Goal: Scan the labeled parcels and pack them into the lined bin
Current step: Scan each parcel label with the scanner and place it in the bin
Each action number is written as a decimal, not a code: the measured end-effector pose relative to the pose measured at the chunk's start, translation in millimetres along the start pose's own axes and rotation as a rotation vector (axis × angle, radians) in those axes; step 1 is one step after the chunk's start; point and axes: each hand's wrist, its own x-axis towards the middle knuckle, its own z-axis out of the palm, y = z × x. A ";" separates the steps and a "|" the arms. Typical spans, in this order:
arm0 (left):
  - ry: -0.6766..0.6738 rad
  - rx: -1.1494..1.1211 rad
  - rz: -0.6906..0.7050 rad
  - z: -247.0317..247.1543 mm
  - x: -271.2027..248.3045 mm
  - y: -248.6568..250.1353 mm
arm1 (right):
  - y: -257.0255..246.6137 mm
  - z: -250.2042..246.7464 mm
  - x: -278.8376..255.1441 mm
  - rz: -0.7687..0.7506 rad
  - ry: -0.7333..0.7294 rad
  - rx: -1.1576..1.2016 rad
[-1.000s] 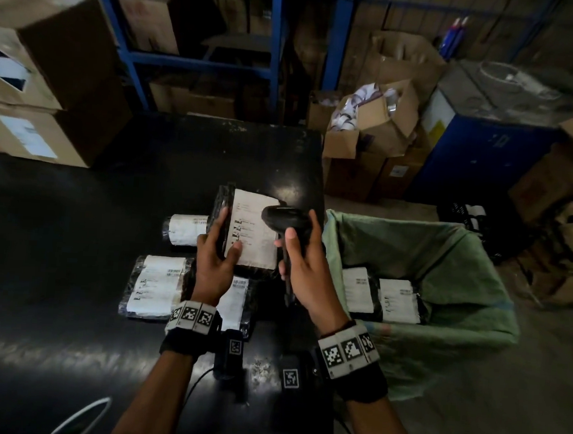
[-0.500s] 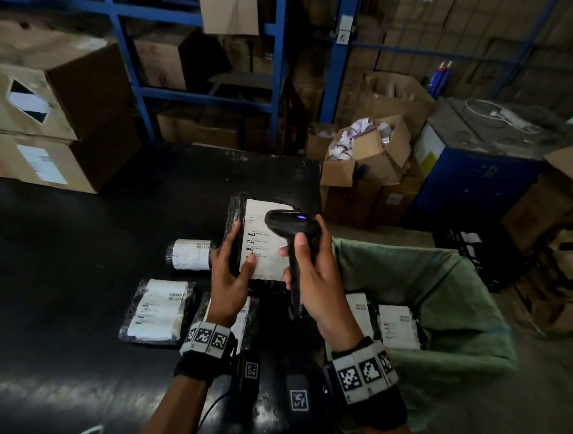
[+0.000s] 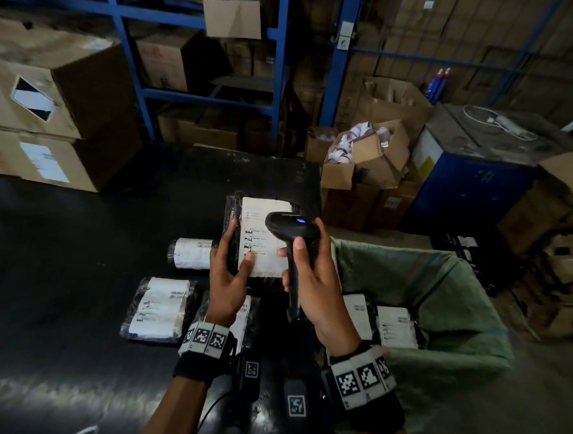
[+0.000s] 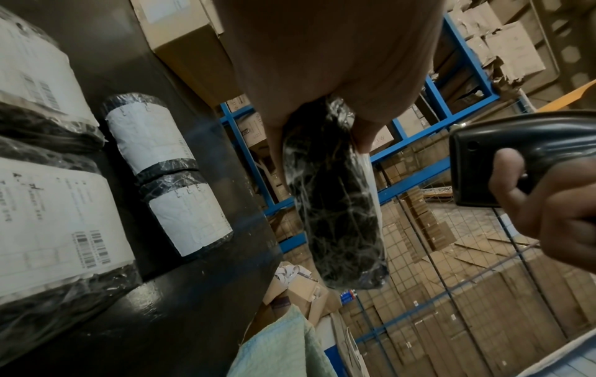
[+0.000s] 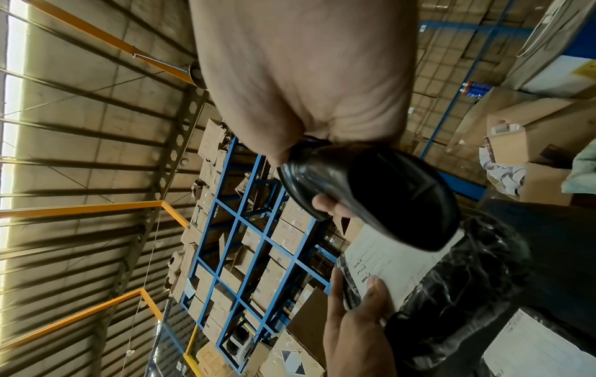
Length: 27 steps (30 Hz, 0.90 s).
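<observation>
My left hand grips a black plastic-wrapped parcel with a white label, held up above the black table; the thumb lies on the label. The same parcel shows edge-on in the left wrist view. My right hand holds a black barcode scanner by its handle, its head just over the label and a blue light lit on top. From the right wrist the scanner hovers above the label. The green-lined bin to the right holds two labeled parcels.
More labeled parcels lie on the table: a roll, a flat one and another under my left wrist. Cardboard boxes stack at the table's left; blue shelving and open cartons stand behind. A blue cabinet is right.
Both hands rose slightly with the parcel and scanner, and the scanner's head came further over the label. My head has tilted up, showing more shelving.
</observation>
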 end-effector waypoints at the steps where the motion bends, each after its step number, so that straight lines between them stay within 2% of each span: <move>1: 0.007 0.008 -0.007 -1.0 0.2 -0.7 | 0.9 0.6 -0.1 -0.003 0.000 0.000; 15: 0.035 0.039 -0.075 -29.6 -8.6 14.9 | 29.9 -4.2 6.1 0.011 0.090 -0.023; 22: 0.038 0.081 -0.138 -52.9 -21.4 19.2 | 74.3 -13.4 12.8 0.092 0.129 -0.063; 27: 0.050 0.113 -0.147 -69.3 -35.2 23.4 | 132.9 -15.7 21.4 0.141 0.159 -0.164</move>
